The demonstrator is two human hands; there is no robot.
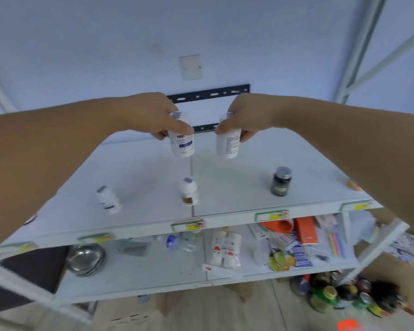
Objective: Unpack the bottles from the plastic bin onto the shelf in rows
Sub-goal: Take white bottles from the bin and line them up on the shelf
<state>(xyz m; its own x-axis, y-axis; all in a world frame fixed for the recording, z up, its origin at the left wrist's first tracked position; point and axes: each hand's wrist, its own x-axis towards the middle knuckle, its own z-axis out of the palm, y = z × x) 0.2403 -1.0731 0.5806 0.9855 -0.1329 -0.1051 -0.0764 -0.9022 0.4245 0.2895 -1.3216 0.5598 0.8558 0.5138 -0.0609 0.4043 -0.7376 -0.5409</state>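
My left hand (153, 115) grips a white bottle with a blue label (182, 144) by its top, held above the back of the white top shelf (237, 187). My right hand (244, 115) grips a second white bottle (228, 145) the same way, just to the right of the first. Three bottles stand along the shelf's front: a small white one (107, 199) at the left, a white one with a brown band (189, 191) in the middle, and a dark one with a grey cap (281, 180) at the right. The plastic bin is not clearly visible.
The lower shelf (153, 271) holds steel bowls (86, 259), a clear water bottle (181, 243), a white packet (225, 249), snack packs and an orange box (305, 230). Several bottles and cans (344, 295) crowd the floor at the lower right. A black bracket (210, 94) is on the wall.
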